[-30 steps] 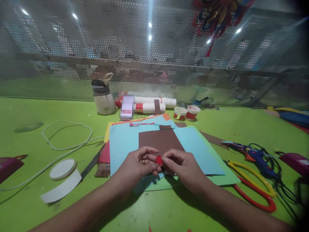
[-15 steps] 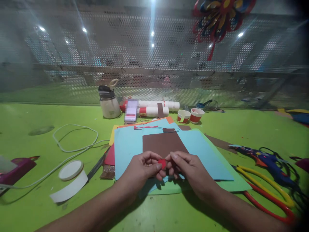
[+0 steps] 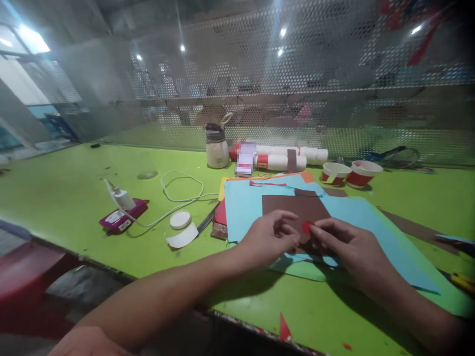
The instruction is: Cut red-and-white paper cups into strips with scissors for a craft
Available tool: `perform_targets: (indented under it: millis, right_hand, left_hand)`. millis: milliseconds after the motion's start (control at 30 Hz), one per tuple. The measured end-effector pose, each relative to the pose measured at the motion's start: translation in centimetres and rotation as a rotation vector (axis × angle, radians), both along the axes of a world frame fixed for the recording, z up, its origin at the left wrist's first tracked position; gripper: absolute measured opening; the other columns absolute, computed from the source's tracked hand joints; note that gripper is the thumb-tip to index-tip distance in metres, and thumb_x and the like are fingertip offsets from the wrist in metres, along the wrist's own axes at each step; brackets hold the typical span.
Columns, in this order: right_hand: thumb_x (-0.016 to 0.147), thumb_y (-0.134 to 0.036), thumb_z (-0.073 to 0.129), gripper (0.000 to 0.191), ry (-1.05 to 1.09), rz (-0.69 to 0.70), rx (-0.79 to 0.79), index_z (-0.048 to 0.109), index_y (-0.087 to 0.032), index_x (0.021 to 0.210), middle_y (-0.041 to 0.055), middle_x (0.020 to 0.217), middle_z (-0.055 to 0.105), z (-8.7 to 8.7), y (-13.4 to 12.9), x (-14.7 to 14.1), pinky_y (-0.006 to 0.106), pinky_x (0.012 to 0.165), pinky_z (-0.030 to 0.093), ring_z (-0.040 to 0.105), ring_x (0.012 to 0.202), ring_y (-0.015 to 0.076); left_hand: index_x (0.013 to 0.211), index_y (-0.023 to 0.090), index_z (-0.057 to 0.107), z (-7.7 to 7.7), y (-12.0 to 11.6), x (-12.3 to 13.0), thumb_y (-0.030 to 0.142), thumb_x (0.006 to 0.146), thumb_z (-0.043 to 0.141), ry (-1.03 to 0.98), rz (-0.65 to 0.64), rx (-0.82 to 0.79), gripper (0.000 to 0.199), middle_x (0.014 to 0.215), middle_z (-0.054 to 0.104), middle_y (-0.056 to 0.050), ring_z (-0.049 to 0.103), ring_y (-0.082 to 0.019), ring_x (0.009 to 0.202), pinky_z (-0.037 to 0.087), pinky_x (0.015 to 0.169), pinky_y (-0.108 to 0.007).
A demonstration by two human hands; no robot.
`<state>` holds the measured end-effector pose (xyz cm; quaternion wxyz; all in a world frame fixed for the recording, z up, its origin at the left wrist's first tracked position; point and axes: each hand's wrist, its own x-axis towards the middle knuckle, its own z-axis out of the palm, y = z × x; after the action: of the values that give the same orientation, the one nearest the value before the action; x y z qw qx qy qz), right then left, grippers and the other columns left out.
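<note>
Between the thumb and fingers of my right hand (image 3: 343, 240) is a small red piece (image 3: 306, 227), roughly round; its material I cannot make out. My left hand (image 3: 272, 232) is just to its left, fingers curved and apart, with nothing in them. Both hands are over a dark brown sheet (image 3: 287, 210), which lies on light blue paper (image 3: 243, 207). A green sheet (image 3: 304, 272) shows beneath the blue. My hands hide the near part of the brown sheet.
Left of the papers are a round white lid (image 3: 180, 219), a white paper strip (image 3: 183, 237) and a purple power strip (image 3: 124, 216) with a cable. Behind stand a bottle (image 3: 217, 151), a phone (image 3: 245, 159), white rolls (image 3: 284, 163) and two paper cups (image 3: 363, 174). Scissors (image 3: 462, 282) lie at right.
My left hand has let go of the red piece and moved away from it; the right hand now holds it alone. The view has turned left, showing the table's edge and a red stool.
</note>
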<state>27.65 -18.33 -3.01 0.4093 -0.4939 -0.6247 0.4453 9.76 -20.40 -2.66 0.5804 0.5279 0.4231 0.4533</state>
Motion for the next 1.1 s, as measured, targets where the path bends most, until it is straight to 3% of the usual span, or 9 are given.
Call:
perform_targets:
  millis: [133,167,233,333,467,600,767,933,1100]
  right_hand:
    - [0.065,-0.058,0.072,0.042,0.014,-0.028,-0.022,0.066,-0.017,0.072,0.0000,0.052,0.058,-0.3,0.7,0.2,0.024,0.044,0.039,0.051,0.047,0.0125]
    - [0.065,-0.058,0.071,0.043,0.016,-0.023,-0.022,0.066,-0.016,0.071,0.0001,0.052,0.058,-0.5,0.8,0.1,0.024,0.044,0.039,0.051,0.047,0.0126]
    - [0.064,-0.058,0.071,0.043,0.018,-0.010,-0.019,0.066,-0.016,0.070,0.0002,0.051,0.058,-0.8,0.9,0.0,0.024,0.043,0.038,0.051,0.046,0.0127]
    - [0.064,-0.057,0.071,0.041,0.018,0.002,-0.016,0.066,-0.016,0.068,0.0006,0.051,0.059,-1.5,1.1,-0.1,0.024,0.044,0.039,0.051,0.046,0.0124]
    - [0.066,-0.054,0.071,0.038,0.017,0.002,-0.014,0.067,-0.016,0.069,0.0013,0.052,0.061,-2.1,1.1,0.0,0.026,0.046,0.041,0.052,0.047,0.0132]
    - [0.067,-0.054,0.071,0.038,0.023,-0.001,-0.016,0.067,-0.016,0.070,0.0024,0.054,0.062,-2.4,1.2,0.1,0.027,0.047,0.041,0.053,0.048,0.0138]
    - [0.067,-0.053,0.071,0.038,0.037,0.014,-0.030,0.066,-0.016,0.070,0.0023,0.054,0.062,-2.2,1.2,0.1,0.026,0.045,0.041,0.053,0.047,0.0136]
    - [0.072,-0.047,0.070,0.031,0.045,0.034,-0.054,0.064,-0.016,0.071,-0.0006,0.053,0.061,-2.2,1.1,0.1,0.025,0.047,0.043,0.054,0.047,0.0118]
    - [0.088,-0.035,0.061,0.024,0.037,0.061,-0.094,0.061,-0.013,0.079,-0.0045,0.062,0.059,-2.3,1.4,0.1,0.021,0.049,0.046,0.055,0.050,0.0076]
  left_hand:
    - [0.088,0.014,0.064,3.8,-0.4,-3.8,0.027,0.079,0.061,0.201,0.017,0.190,0.016,0.079,0.067,-0.007,0.063,-0.015,0.073,0.050,0.067,-0.030]
    - [0.083,0.014,0.066,4.8,-0.7,-5.4,0.030,0.081,0.059,0.342,0.036,0.260,0.018,0.079,0.067,-0.007,0.062,-0.015,0.074,0.049,0.069,-0.030]
    - [0.078,0.015,0.068,6.1,-1.5,-8.9,0.037,0.083,0.055,0.645,0.193,0.326,0.027,0.079,0.069,-0.006,0.062,-0.016,0.074,0.046,0.069,-0.030]
    - [0.077,0.014,0.068,6.2,-3.2,-13.7,0.044,0.082,0.051,1.022,0.382,0.223,0.034,0.074,0.070,-0.006,0.062,-0.019,0.069,0.044,0.064,-0.030]
    - [0.083,0.014,0.069,4.1,-5.8,-16.9,0.046,0.083,0.046,1.240,0.471,0.081,0.039,0.084,0.073,-0.009,0.064,-0.023,0.076,0.043,0.067,-0.030]
    - [0.092,0.016,0.069,2.0,-8.0,-17.2,0.046,0.085,0.044,1.354,0.504,0.036,0.040,0.097,0.072,-0.010,0.065,-0.025,0.085,0.044,0.072,-0.030]
    - [0.111,0.017,0.066,0.3,-9.2,-16.5,0.042,0.089,0.039,1.554,0.456,0.109,0.044,0.110,0.067,-0.013,0.062,-0.029,0.099,0.043,0.077,-0.034]
    - [0.105,0.014,0.067,0.0,-8.4,-15.2,0.043,0.091,0.034,1.790,0.366,0.202,0.045,0.101,0.067,-0.016,0.062,-0.030,0.093,0.042,0.077,-0.037]
    - [0.091,0.013,0.066,0.4,-7.4,-14.1,0.026,0.090,0.029,1.942,0.287,0.222,0.040,0.087,0.066,-0.017,0.063,-0.030,0.078,0.038,0.060,-0.035]
